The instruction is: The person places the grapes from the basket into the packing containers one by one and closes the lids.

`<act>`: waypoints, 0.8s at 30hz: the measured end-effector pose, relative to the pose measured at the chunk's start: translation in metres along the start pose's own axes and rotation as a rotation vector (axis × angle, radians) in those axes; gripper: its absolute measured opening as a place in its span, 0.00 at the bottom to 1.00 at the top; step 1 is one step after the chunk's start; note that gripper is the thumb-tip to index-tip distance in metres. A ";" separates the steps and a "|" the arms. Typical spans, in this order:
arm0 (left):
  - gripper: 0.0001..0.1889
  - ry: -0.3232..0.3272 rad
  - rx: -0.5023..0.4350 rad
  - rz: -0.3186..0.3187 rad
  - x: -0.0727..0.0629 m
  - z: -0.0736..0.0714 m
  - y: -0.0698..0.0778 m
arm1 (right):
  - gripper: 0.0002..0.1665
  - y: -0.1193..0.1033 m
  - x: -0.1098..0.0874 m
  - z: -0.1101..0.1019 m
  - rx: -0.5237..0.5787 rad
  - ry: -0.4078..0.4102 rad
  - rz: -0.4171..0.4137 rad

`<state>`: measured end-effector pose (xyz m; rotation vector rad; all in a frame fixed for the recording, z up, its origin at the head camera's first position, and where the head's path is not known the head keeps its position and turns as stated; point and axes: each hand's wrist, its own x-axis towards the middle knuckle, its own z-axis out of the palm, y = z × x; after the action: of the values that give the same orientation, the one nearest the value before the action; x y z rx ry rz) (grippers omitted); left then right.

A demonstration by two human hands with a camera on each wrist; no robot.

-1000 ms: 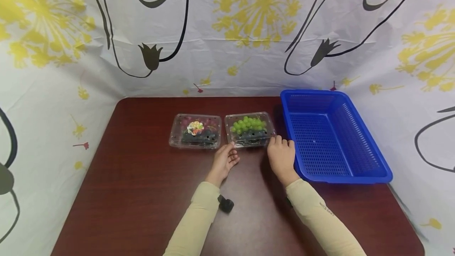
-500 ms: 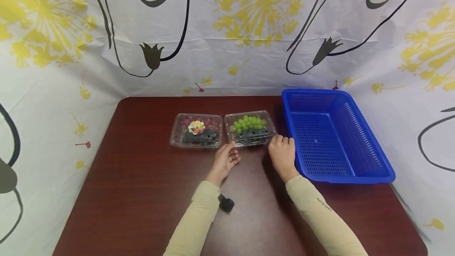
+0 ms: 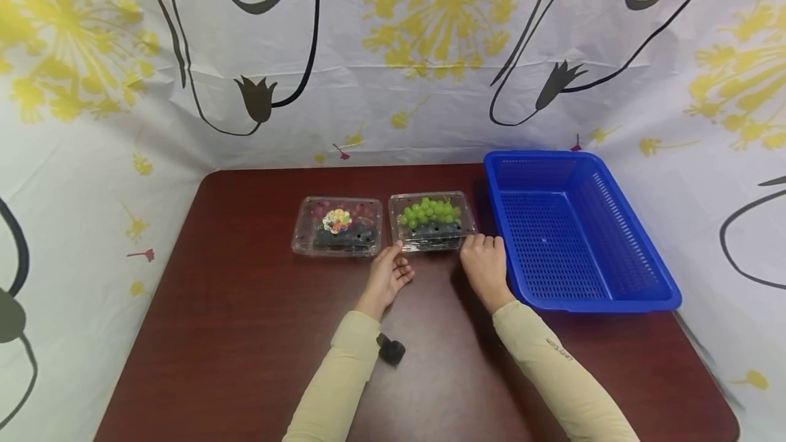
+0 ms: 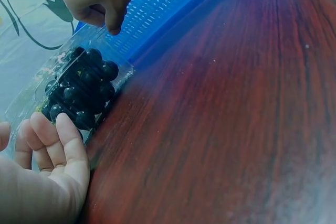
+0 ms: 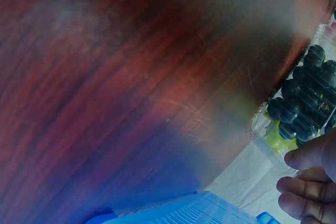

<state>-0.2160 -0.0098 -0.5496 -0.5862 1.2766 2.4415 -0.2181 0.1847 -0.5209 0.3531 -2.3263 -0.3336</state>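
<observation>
A clear plastic clamshell box point(image 3: 433, 237) lies at the back middle of the table, with green grapes point(image 3: 429, 213) and dark grapes point(image 4: 86, 85) inside. At its near left corner is my left hand point(image 3: 385, 278), thumb by the edge and fingers relaxed and spread apart. My right hand point(image 3: 485, 263) is at the near right corner, fingers curled, pinching the lid's edge between thumb and fingers. Close up in the right wrist view, the thumb point(image 5: 310, 156) lies against the box corner. To the left sits a second clamshell box point(image 3: 344, 245) with red and dark grapes and a flower-shaped sticker.
A blue plastic basket point(image 3: 552, 302) with perforated sides stands just right of the right hand. The dark red wooden table point(image 3: 245, 346) ends at a white patterned cloth point(image 3: 368, 108) behind. A small black device point(image 3: 391, 350) sits at the left wrist.
The head view shifts slightly. The box with green grapes has turned a little straighter, while both hands stay at its near corners.
</observation>
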 end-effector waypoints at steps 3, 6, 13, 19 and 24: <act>0.09 0.007 0.025 0.005 0.000 0.000 0.000 | 0.22 -0.001 -0.001 0.000 -0.007 -0.006 -0.005; 0.10 0.021 0.062 0.022 -0.001 0.002 0.000 | 0.22 -0.002 -0.002 0.002 -0.007 0.007 0.001; 0.14 0.090 0.149 0.105 -0.004 0.006 -0.002 | 0.22 -0.005 -0.004 0.002 -0.006 -0.010 0.001; 0.13 0.121 0.186 0.146 -0.003 0.007 -0.002 | 0.23 -0.008 -0.006 -0.002 0.000 -0.035 -0.004; 0.11 0.103 0.178 0.143 -0.002 0.003 -0.001 | 0.22 -0.010 -0.005 -0.002 0.007 -0.029 0.003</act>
<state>-0.2148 -0.0073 -0.5482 -0.5982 1.6085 2.4017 -0.2114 0.1771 -0.5258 0.3503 -2.3570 -0.3312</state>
